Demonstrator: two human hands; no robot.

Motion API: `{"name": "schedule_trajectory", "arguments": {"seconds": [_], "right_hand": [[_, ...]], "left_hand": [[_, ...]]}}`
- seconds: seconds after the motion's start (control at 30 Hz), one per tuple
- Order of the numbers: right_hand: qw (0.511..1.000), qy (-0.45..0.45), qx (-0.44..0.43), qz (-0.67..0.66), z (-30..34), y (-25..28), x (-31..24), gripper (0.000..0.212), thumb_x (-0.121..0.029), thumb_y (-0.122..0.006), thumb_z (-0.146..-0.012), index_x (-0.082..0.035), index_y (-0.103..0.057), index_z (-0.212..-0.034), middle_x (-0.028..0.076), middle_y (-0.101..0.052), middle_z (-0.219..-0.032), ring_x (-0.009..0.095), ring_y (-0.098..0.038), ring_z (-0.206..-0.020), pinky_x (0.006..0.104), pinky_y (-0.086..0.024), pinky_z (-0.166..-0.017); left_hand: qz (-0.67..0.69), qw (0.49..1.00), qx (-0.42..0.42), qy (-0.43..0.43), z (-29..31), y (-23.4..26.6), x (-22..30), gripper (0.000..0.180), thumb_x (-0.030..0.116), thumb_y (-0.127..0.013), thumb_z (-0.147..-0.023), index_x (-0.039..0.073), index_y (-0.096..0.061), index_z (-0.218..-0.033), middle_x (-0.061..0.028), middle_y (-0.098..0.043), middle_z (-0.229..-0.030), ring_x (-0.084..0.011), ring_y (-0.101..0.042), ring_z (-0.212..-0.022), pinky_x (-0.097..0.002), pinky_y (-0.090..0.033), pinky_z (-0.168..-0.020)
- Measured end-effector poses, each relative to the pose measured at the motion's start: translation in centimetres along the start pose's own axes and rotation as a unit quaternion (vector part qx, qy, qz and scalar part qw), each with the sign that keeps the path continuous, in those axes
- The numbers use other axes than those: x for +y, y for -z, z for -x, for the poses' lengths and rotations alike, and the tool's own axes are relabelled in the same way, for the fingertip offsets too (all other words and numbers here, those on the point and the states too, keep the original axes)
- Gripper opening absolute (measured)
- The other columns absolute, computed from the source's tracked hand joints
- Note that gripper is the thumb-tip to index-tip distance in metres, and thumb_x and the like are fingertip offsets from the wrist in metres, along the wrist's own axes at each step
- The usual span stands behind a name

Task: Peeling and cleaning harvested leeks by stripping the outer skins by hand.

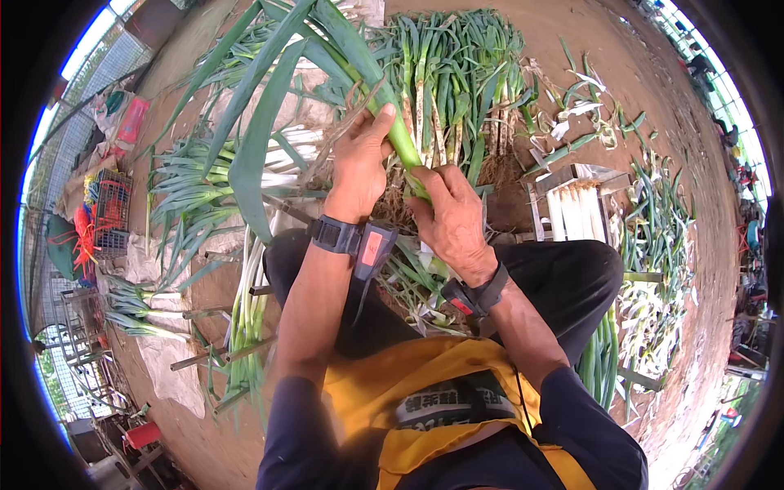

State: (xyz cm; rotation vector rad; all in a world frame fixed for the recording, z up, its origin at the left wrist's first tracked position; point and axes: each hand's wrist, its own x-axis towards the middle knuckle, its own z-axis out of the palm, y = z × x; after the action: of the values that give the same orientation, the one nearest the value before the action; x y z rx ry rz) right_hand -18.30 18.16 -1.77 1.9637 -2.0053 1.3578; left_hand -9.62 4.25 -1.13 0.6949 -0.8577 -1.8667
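Hands meet at centre frame on one green onion stalk (402,140): the left hand (358,167) wraps its fingers tight round the shaft, seemingly to steady it, while the right hand (451,220) pinches its lower end above the heaped onions (457,73).

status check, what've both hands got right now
Left hand and right hand both gripping one green onion stalk. Leaves fan up and left. Onion pile directly beyond, trimmed white stalks to the right.
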Motion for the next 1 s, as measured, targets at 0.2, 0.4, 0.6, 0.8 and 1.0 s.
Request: {"name": "schedule_trajectory", "arguments": {"seconds": [0.2,0.4,0.6,0.8,1.0], "right_hand": [[0.997,0.028,0.060,0.027,-0.9,-1.2,1.5,0.016,0.002,-0.070,-0.072,-0.006,-0.066,-0.086,0.010,-0.058,-0.076,0.032,-0.061,-0.066,0.0397,-0.051,-0.061],[0.996,0.042,-0.052,0.063,3.2,-1.8,0.6,0.013,-0.001,-0.070,-0.073,-0.006,-0.061,-0.080,0.009,-0.057,-0.079,0.030,-0.062,-0.071,0.0398,-0.052,-0.063],[0.995,0.035,-0.075,-0.051,3.8,1.0,-0.1,0.012,-0.002,-0.069,-0.077,-0.005,-0.059,-0.083,0.009,-0.058,-0.085,0.030,-0.062,-0.074,0.0395,-0.051,-0.064],[0.973,-0.064,-0.146,-0.168,1.9,1.3,0.2,0.009,-0.003,-0.060,-0.090,-0.004,-0.053,-0.095,0.011,-0.057,-0.065,0.032,-0.060,-0.056,0.0396,-0.048,-0.055],[0.961,-0.072,-0.268,0.003,11.3,-0.9,4.3,0.012,-0.006,-0.060,-0.089,-0.006,-0.053,-0.098,0.016,-0.060,-0.070,0.038,-0.063,-0.067,0.0440,-0.048,-0.057]], "left_hand": [[-0.033,0.999,0.040,-0.001,-0.6,0.0,-0.8,0.026,0.014,-0.068,-0.092,-0.001,-0.059,-0.112,-0.0120,-0.065,-0.101,-0.0235,-0.068,-0.090,-0.0354,-0.057,-0.082],[-0.018,0.998,0.034,-0.059,-1.1,0.7,-1.1,0.025,0.009,-0.070,-0.090,-0.002,-0.061,-0.110,-0.0119,-0.066,-0.097,-0.0232,-0.068,-0.086,-0.0348,-0.059,-0.078],[-0.025,0.998,0.025,-0.050,-0.8,0.4,-0.2,0.026,0.013,-0.070,-0.090,-0.002,-0.061,-0.110,-0.0132,-0.066,-0.098,-0.0240,-0.068,-0.086,-0.0349,-0.058,-0.080],[-0.011,1.000,0.010,-0.015,-0.1,-0.2,0.2,0.026,0.017,-0.067,-0.094,-0.003,-0.058,-0.108,-0.0158,-0.066,-0.100,-0.0259,-0.067,-0.093,-0.0371,-0.055,-0.088],[0.015,0.998,0.000,-0.053,-1.0,1.3,1.7,0.022,0.015,-0.064,-0.095,-0.003,-0.057,-0.107,-0.0161,-0.066,-0.102,-0.0257,-0.066,-0.094,-0.0366,-0.055,-0.089]]}}
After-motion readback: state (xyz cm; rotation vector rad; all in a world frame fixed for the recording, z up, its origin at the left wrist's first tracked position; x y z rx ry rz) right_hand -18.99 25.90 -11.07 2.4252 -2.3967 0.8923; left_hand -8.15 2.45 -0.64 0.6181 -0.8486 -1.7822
